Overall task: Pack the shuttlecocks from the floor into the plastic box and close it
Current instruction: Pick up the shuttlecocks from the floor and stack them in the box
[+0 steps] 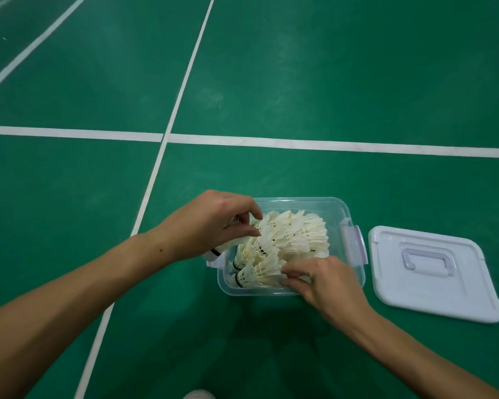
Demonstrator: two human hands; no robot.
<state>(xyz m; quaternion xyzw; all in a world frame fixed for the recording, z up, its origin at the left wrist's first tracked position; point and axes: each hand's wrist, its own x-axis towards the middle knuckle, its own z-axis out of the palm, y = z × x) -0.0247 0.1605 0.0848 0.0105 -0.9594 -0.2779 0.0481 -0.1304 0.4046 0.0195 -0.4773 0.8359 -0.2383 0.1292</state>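
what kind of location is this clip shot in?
Most likely an indoor badminton court. The green floor is marked with white lines that cross like court markings, and a clear plastic box on it is packed with feather shuttlecocks, its lid lying beside it.

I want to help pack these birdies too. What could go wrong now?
The shuttlecocks look heaped up to the rim of the plastic box, so the lid lying beside it might squash feathers or not clip shut. The left hand grips one at the box's edge; it could slip out onto the floor. The right hand might bend feathers it pinches.
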